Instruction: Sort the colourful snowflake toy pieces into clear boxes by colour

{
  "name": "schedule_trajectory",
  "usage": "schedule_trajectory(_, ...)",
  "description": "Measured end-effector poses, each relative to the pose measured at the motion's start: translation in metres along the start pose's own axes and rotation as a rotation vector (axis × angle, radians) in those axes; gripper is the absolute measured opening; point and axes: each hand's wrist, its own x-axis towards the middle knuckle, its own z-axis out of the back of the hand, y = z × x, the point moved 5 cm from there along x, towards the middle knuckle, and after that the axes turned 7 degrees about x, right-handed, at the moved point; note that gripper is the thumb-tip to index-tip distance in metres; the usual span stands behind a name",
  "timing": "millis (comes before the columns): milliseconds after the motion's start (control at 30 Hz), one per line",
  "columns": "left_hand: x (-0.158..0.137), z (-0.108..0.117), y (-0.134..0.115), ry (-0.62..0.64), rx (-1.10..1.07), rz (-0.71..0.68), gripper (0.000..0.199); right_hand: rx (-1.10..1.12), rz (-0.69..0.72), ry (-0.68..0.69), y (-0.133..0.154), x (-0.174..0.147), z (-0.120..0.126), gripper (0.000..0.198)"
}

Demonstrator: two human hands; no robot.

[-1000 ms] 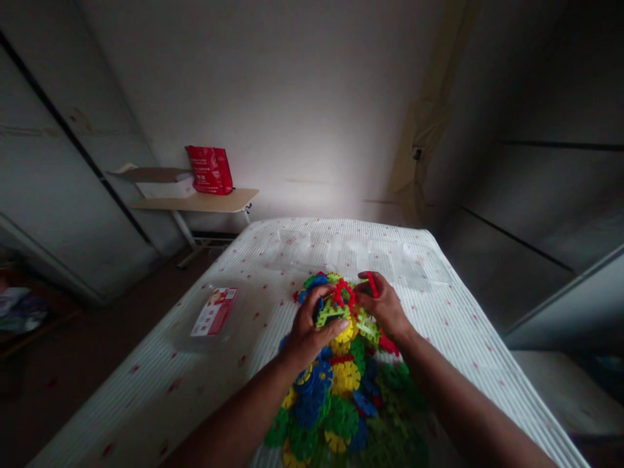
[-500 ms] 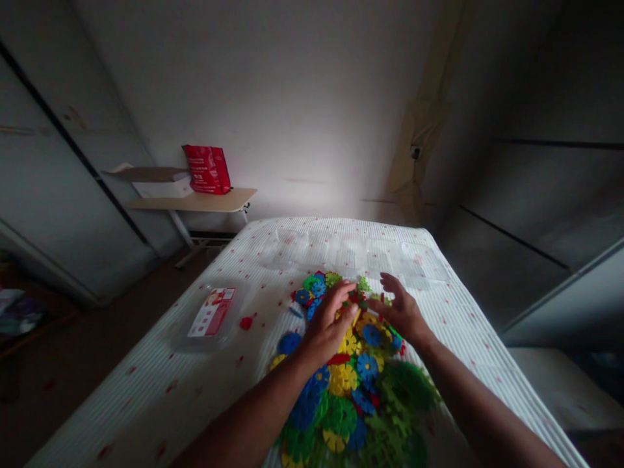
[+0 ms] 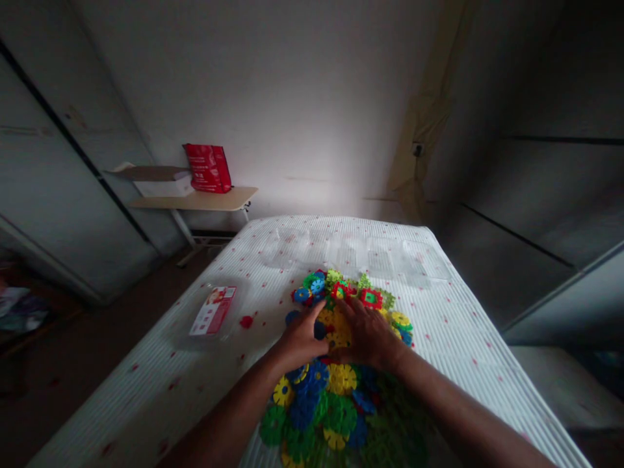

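Note:
A heap of colourful plastic interlocking discs (image 3: pixel 341 409) lies on the patterned cloth, mostly blue, green and yellow with slotted rims. My left hand (image 3: pixel 299 338) rests at the heap's left side, thumb and fingers apart in a curve. Opposite it, my right hand (image 3: pixel 370 335) lies over the pieces with fingers stretched forward. Yellow discs (image 3: pixel 337 325) show in the gap between both hands. Just beyond the fingertips are red square pieces with green centres (image 3: pixel 371 299). My right hand and forearm hide part of the heap.
Clear plastic compartment trays (image 3: pixel 344 253) stand across the far side of the covered surface. A clear lidded box with a label (image 3: pixel 213 312) sits at left, near a single red piece (image 3: pixel 246 322). Further back, a side table (image 3: pixel 205 200) bears a red bag (image 3: pixel 208 169) and a carton.
Both hands have come down and nearer onto the pieces, the left moving leftward. Red square pieces now show beyond them, and some yellow and blue discs sit farther right.

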Motion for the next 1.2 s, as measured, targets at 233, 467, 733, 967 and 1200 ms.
schedule_trajectory(233,0.008,-0.021,0.011,0.141,-0.679,0.151,0.082,0.319,0.184,-0.060,0.018,0.011,0.000,0.090)
schedule_trajectory(467,0.009,-0.010,-0.006,-0.001,-0.839,0.087,0.053,0.761,0.348,-0.127,0.019,0.010,0.023,0.046)
schedule_trajectory(733,-0.008,-0.005,-0.054,0.131,-0.627,0.031,0.042,1.039,0.058,-0.158,-0.021,-0.011,0.060,0.035)
schedule_trajectory(967,-0.023,-0.026,-0.077,0.195,-0.204,-0.194,0.039,0.710,-0.044,-0.398,-0.065,-0.026,0.064,0.041)
schedule_trajectory(1200,-0.028,-0.019,-0.063,0.084,-0.086,-0.329,0.026,0.360,0.130,-0.335,-0.063,-0.020,0.062,0.028)
